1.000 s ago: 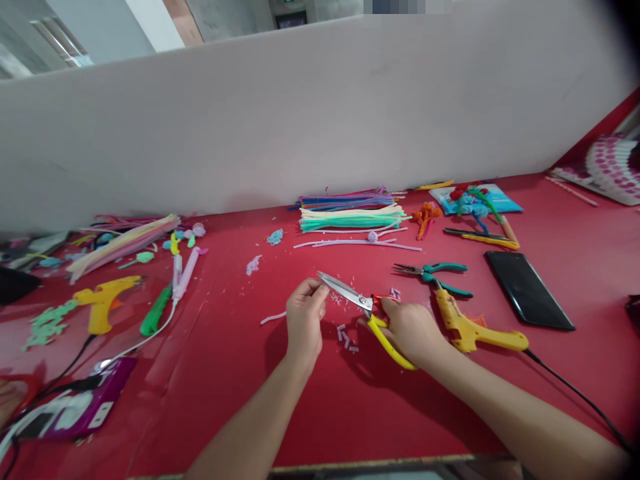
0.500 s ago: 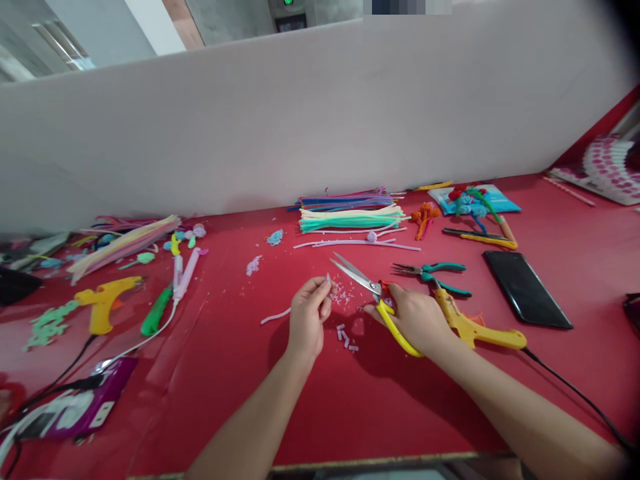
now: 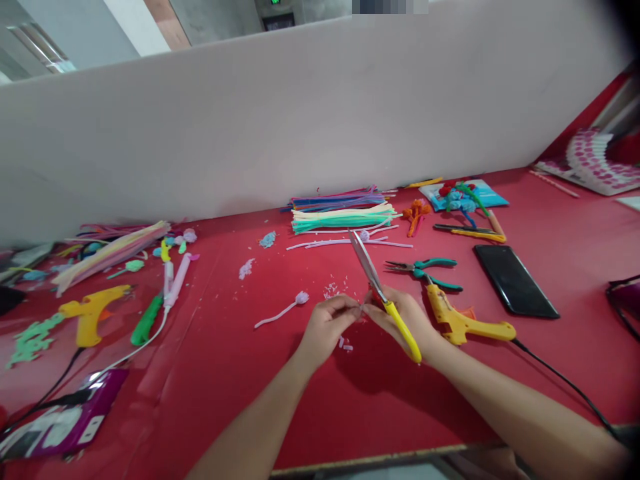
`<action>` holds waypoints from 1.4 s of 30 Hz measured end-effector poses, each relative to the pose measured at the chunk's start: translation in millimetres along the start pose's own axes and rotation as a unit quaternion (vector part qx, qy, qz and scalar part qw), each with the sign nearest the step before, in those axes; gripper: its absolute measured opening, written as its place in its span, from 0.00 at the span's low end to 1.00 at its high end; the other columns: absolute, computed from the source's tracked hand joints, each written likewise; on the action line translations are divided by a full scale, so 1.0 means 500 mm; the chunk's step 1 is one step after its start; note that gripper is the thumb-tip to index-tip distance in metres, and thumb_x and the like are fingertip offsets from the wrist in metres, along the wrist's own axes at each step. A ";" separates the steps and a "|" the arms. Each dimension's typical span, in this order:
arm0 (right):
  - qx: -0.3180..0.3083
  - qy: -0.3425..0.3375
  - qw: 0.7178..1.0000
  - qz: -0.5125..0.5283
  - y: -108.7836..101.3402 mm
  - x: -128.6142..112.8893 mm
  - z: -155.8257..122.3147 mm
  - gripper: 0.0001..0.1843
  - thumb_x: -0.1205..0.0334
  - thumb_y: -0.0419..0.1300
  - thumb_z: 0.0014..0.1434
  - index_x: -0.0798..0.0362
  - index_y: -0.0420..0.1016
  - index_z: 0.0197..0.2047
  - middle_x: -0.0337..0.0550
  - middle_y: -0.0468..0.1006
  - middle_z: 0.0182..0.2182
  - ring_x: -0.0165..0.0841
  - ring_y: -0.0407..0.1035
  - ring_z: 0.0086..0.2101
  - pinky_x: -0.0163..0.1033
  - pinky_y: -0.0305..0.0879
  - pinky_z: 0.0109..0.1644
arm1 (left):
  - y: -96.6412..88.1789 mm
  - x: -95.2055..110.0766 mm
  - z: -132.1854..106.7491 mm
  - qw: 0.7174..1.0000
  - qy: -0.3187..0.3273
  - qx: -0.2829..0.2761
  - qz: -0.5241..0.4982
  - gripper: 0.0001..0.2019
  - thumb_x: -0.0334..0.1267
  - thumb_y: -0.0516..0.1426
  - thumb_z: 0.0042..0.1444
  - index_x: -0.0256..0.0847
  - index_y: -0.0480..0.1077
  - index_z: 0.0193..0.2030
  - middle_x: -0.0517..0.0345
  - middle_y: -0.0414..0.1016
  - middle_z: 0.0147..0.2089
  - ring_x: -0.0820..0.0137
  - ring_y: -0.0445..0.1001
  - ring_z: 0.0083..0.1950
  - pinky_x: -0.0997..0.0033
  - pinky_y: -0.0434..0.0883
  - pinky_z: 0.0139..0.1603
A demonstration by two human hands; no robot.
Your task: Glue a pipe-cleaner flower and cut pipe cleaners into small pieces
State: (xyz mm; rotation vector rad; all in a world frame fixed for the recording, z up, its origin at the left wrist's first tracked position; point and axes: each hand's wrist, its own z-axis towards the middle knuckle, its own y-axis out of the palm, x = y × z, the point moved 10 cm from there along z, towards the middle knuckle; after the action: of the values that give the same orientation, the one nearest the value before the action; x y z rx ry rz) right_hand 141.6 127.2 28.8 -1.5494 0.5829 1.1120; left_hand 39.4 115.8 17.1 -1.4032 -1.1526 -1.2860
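My right hand [image 3: 403, 319] is closed round the yellow handles of a pair of scissors [image 3: 373, 273], whose shut blades point up and away from me. My left hand [image 3: 327, 325] is pinched at its fingertips, which meet the right hand's fingers just below the scissors' pivot; what the pinch holds is too small to make out. Several short lilac pipe-cleaner bits [image 3: 345, 345] lie on the red table [image 3: 240, 373] under the hands. A lilac pipe cleaner with a fluffy ball end [image 3: 283, 310] lies to the left of my left hand.
A yellow glue gun [image 3: 463, 322] with a black cord, teal pliers [image 3: 425, 270] and a black phone [image 3: 515, 280] lie to the right. Bundles of pipe cleaners [image 3: 343, 213] rest against the white partition. A second glue gun [image 3: 90, 312] and a green-handled tool [image 3: 146, 320] lie at the left.
The scissors swung from pointing left to pointing up and away. My left hand moved right until its fingertips met the right hand. The lilac piece with the ball end now lies uncovered.
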 end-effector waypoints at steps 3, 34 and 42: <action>0.008 -0.006 1.000 -0.005 -0.001 0.004 0.000 0.04 0.63 0.50 0.48 0.54 0.62 0.25 0.34 0.65 0.20 0.26 0.58 0.22 0.29 0.55 0.25 | -0.001 0.006 -0.001 0.998 0.022 0.000 0.051 0.05 0.35 0.54 0.47 0.38 0.69 0.25 0.59 0.67 0.26 0.73 0.64 0.30 0.73 0.61 0.34; -0.017 -0.026 0.898 -0.438 0.022 0.021 -0.003 0.22 0.43 0.43 0.53 0.53 0.62 0.28 0.43 0.73 0.21 0.32 0.66 0.21 0.36 0.39 0.23 | -0.142 -0.005 -0.025 0.944 0.039 0.273 -0.180 0.04 0.33 0.57 0.43 0.37 0.68 0.29 0.67 0.56 0.18 0.84 0.50 0.16 0.81 0.48 0.15; -0.013 -0.035 0.899 -0.436 0.028 0.022 -0.006 0.21 0.44 0.43 0.54 0.54 0.61 0.28 0.44 0.73 0.22 0.30 0.66 0.21 0.36 0.39 0.23 | -0.140 -0.006 -0.024 0.945 0.049 0.265 -0.184 0.04 0.33 0.57 0.44 0.37 0.68 0.29 0.67 0.57 0.19 0.84 0.50 0.17 0.82 0.48 0.16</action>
State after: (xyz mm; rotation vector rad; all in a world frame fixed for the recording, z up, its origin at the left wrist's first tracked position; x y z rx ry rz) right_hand 135.8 122.3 12.2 -1.5301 -0.1978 0.4703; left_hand -31.7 116.3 16.4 -0.7429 -1.5963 -1.1533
